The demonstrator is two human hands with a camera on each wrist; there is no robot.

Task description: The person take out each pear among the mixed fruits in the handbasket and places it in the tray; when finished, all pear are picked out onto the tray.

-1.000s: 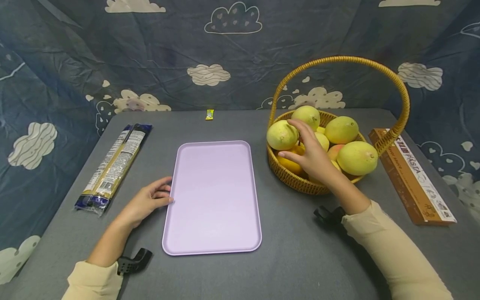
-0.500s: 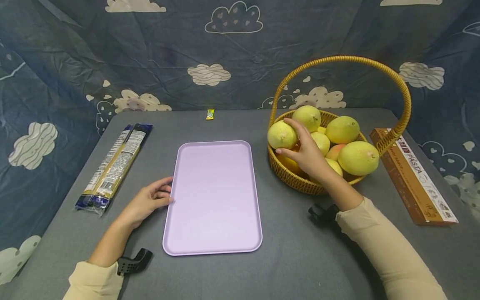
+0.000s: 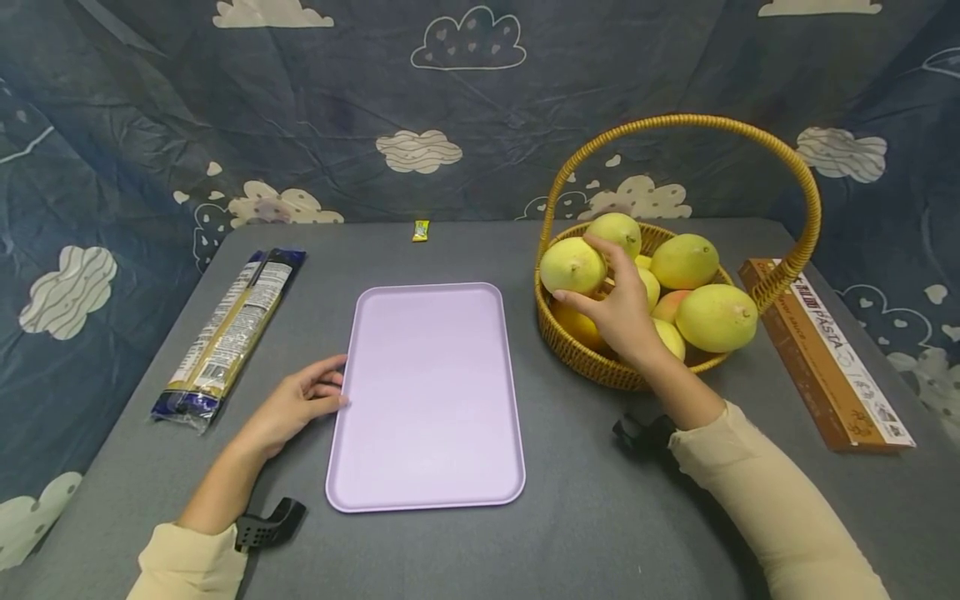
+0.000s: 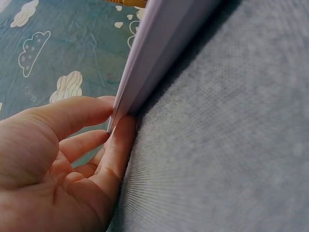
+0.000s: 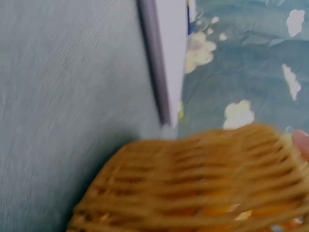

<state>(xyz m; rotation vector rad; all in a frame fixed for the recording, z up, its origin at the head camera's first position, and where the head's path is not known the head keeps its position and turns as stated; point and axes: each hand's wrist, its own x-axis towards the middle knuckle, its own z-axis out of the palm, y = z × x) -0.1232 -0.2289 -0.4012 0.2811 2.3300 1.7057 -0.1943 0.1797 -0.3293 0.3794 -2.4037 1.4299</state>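
a pale yellow-green fruit [image 3: 570, 267] is held by the right hand [image 3: 627, 312], with the fingers curled round its far right side and the thumb set at its near side, so that the gap between them is filled by the fruit. it is placed at the left of the wicker basket [image 3: 579, 358], just beside the other fruits [image 3: 716, 318] heaped there. whether it is clear of what lies beneath cannot be told, the right wrist view being blurred and partly filled by wicker. the left rim of the lilac tray [image 3: 427, 400], laid flat on the grey tabletop [image 3: 570, 525], is held by the bent fingers and thumb of the left hand [image 3: 295, 404]. the step in hand is judged to be the picking of the fruit from the basket. for the next move a steady grip is called for, with the fruit to be raised past the rim, its neighbours left undisturbed and the arched handle [image 3: 678, 120] avoided.
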